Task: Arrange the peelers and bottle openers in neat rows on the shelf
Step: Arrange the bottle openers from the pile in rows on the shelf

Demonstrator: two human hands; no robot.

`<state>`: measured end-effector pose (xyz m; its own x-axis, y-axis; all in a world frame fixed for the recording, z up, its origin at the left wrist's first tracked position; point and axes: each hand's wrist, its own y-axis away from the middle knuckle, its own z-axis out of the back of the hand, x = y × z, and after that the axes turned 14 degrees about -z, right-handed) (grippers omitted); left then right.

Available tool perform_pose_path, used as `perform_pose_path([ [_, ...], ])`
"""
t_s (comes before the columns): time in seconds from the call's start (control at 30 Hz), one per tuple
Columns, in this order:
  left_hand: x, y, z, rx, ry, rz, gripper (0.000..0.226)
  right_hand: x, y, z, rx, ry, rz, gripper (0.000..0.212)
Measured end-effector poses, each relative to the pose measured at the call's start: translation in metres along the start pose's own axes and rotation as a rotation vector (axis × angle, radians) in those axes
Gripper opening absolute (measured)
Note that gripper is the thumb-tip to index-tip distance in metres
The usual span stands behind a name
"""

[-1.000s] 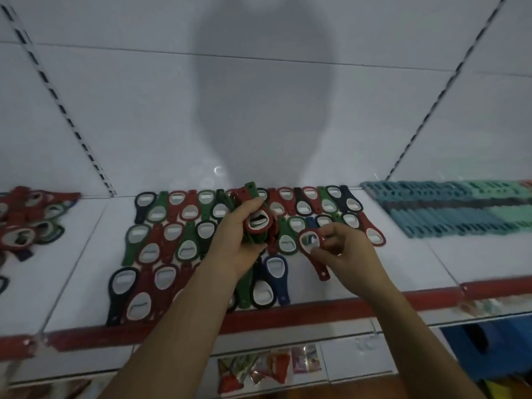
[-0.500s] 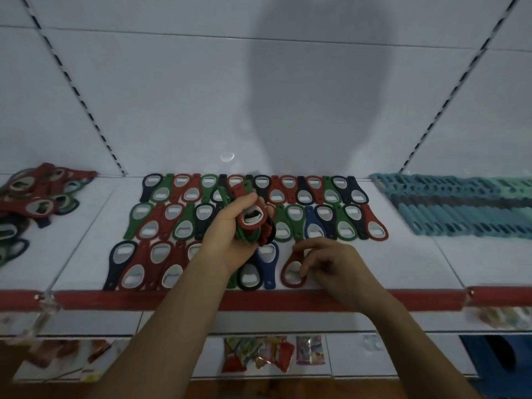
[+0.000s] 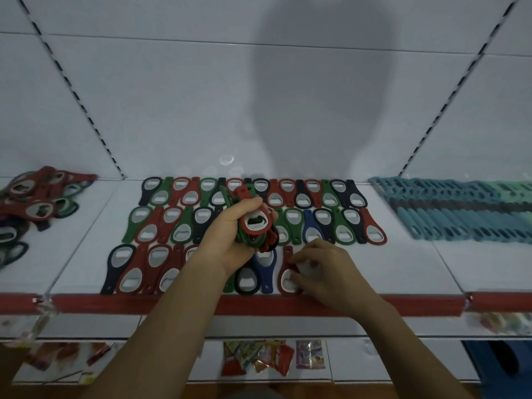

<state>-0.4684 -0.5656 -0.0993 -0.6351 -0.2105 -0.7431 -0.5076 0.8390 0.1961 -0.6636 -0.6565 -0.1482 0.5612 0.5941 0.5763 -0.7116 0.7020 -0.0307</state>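
Note:
Red, green, black and blue bottle openers (image 3: 305,197) lie in three rows on the white shelf (image 3: 408,269). My left hand (image 3: 233,240) grips a stack of openers (image 3: 256,223) above the middle of the rows, a red one on top. My right hand (image 3: 325,269) pinches a single red opener (image 3: 288,279) lying flat at the right end of the front row, next to a blue one (image 3: 266,269). Teal peelers (image 3: 454,211) lie in rows on the right part of the shelf.
A loose heap of openers (image 3: 34,203) sits on the left shelf section. A red price strip (image 3: 259,305) runs along the shelf's front edge. Packets (image 3: 267,358) lie on the lower shelf. Slotted uprights run up the back wall.
My right hand has brought the single red opener down from the air to the front row and set it flat beside the blue one. The left hand keeps holding its stack.

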Motion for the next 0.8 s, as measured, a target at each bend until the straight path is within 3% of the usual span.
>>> perform_pose_path([
  [0.27, 0.005, -0.004, 0.002, -0.053, -0.089, -0.005, 0.008, 0.005, -0.001, -0.003, 0.033, 0.026, 0.072, 0.018],
  [0.37, 0.007, -0.003, 0.003, -0.009, -0.124, -0.020, 0.028, 0.009, 0.000, 0.002, -0.101, -0.292, -0.006, 0.011],
  [0.47, 0.010, -0.002, -0.004, 0.053, -0.189, -0.036, 0.038, 0.028, -0.012, 0.016, -0.070, -0.671, -0.080, 0.030],
  [0.53, 0.012, -0.001, -0.013, 0.048, -0.228, -0.022, 0.046, 0.041, -0.022, 0.022, -0.040, -0.674, -0.104, 0.039],
  [0.8, 0.012, 0.005, -0.013, 0.076, -0.250, 0.040, 0.047, 0.035, -0.034, 0.029, 0.069, -0.870, -0.227, 0.012],
])
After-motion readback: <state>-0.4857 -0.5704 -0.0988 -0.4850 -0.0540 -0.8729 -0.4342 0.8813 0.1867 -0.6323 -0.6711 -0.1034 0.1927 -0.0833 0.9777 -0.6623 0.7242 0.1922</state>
